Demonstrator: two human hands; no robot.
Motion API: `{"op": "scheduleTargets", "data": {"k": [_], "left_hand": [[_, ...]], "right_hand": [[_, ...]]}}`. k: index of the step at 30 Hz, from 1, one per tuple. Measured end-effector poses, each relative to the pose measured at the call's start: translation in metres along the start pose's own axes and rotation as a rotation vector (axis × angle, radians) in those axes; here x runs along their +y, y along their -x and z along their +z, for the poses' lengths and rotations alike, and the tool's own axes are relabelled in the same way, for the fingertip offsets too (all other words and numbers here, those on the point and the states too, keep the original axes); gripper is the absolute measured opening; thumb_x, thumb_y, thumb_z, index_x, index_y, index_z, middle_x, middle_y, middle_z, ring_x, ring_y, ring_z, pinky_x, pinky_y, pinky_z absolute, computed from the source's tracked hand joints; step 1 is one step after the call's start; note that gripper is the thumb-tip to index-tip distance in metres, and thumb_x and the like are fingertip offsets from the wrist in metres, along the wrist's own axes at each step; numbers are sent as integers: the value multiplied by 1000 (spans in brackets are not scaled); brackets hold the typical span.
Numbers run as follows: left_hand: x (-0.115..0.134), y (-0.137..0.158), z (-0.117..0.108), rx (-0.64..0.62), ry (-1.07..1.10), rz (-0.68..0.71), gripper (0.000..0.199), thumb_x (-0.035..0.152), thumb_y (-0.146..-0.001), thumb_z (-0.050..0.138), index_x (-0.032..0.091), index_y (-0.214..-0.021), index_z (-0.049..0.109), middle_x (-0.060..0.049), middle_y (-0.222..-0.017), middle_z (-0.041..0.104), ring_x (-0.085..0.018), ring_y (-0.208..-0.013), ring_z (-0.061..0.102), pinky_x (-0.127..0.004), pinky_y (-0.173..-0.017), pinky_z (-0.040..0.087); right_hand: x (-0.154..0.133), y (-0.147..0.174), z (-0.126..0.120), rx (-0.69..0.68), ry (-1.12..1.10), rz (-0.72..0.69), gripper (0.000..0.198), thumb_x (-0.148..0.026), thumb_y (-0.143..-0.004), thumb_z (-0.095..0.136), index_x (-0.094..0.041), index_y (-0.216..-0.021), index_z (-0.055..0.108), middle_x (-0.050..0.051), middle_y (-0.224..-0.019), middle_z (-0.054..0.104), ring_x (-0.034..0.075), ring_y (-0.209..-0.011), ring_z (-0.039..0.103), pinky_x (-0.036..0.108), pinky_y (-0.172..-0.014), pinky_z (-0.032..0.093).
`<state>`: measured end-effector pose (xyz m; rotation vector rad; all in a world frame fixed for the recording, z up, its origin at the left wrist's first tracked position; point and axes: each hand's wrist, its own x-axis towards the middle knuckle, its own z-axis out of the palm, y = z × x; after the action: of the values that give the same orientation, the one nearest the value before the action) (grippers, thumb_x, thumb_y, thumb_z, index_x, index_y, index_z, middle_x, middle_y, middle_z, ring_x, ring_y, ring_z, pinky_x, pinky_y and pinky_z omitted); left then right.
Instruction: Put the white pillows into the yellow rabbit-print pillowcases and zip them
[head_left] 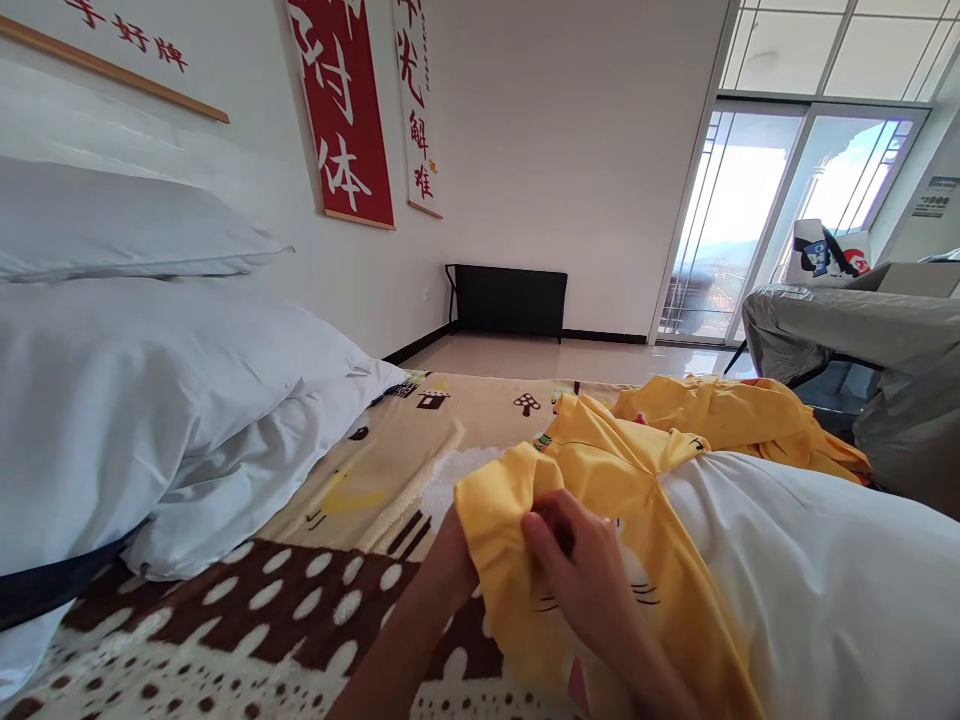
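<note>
Yellow pillowcase (622,465): one, cat-printed, held over the blanket (480,420), toward its far edge
Right hand (585,570): fabric pinched between thumb and fingers
Left hand (456,560): partly covered by fabric; grip cannot be told
White pillow (810,560): one, partly covered by the case

Your L hand (454,562): mostly hidden, finger pose unclear.
Your R hand (574,548): fingers curled, thumb nr index, pinching.
Your L f'arm (401,635): bare, angled fwd + R.
Your R f'arm (641,650): bare, angled fwd + L.
</note>
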<state>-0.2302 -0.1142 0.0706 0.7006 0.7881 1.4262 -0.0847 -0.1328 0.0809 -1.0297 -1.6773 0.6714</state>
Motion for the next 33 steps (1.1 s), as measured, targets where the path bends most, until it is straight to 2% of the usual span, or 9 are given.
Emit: {"op": "scheduleTargets", "data": {"k": [4, 7, 10, 14, 17, 24, 29, 33], "left_hand": [[-9, -1, 11, -64, -113, 28, 32, 30, -52, 79, 12, -75, 67, -3, -61, 64, -19, -64, 61, -25, -56, 48], [-13, -3, 15, -105, -204, 78, 34, 26, -57, 77, 12, -86, 68, -2, -66, 65, -14, -59, 58, -21, -51, 43], [-17, -6, 16, -107, -199, 100, 34, 29, -61, 75, 13, -91, 68, -1, -66, 65, -13, -58, 57, -20, -50, 41], [-21, -9, 15, -109, -149, 90, 38, 33, -62, 75, 14, -93, 68, -2, -66, 65, -15, -61, 58, -21, -52, 43], [-24, -12, 13, -110, -142, 99, 35, 34, -64, 75, 14, -91, 68, -2, -66, 65, -14, -61, 58, -20, -53, 43], [-27, -16, 11, -109, -109, 78, 32, 30, -59, 76, 13, -85, 69, -4, -69, 66, -16, -64, 60, -23, -57, 45], [-23, -15, 10, -137, -201, 98, 34, 26, -63, 72, 14, -94, 69, -3, -70, 65, -14, -63, 56, -21, -57, 42], [-21, -17, 5, -141, -362, 135, 30, 27, -66, 69, 14, -94, 68, 1, -62, 57, -8, -52, 43, -18, -48, 32]], "right_hand": [[17, -7, 17, -41, -61, 47, 24, -40, -88, 46, -21, -75, 49, -4, -57, 50, 11, -53, 42, 23, -53, 29], [27, -13, 19, -43, -181, 96, 25, -40, -86, 47, -20, -70, 46, -4, -57, 48, 10, -53, 41, 22, -51, 29], [33, -16, 19, -29, -316, 131, 27, -42, -83, 51, -19, -68, 47, -4, -59, 47, 9, -54, 39, 21, -50, 29], [39, -20, 20, -36, -537, 210, 36, -53, -79, 55, -18, -72, 50, -4, -58, 45, 8, -52, 36, 20, -47, 28], [39, -22, 20, -52, -586, 235, 41, -57, -75, 58, -18, -70, 49, -5, -56, 43, 7, -49, 33, 20, -45, 25], [43, -23, 21, -20, -708, 307, 39, -54, -73, 63, -17, -73, 50, -6, -58, 43, 6, -49, 34, 19, -45, 24], [49, -24, 23, 10, -778, 325, 36, -50, -74, 66, -17, -74, 50, -7, -58, 40, 5, -49, 31, 19, -45, 22], [50, -25, 22, 27, -839, 338, 36, -48, -72, 68, -18, -73, 49, -8, -57, 37, 5, -49, 29, 19, -45, 21]]}}
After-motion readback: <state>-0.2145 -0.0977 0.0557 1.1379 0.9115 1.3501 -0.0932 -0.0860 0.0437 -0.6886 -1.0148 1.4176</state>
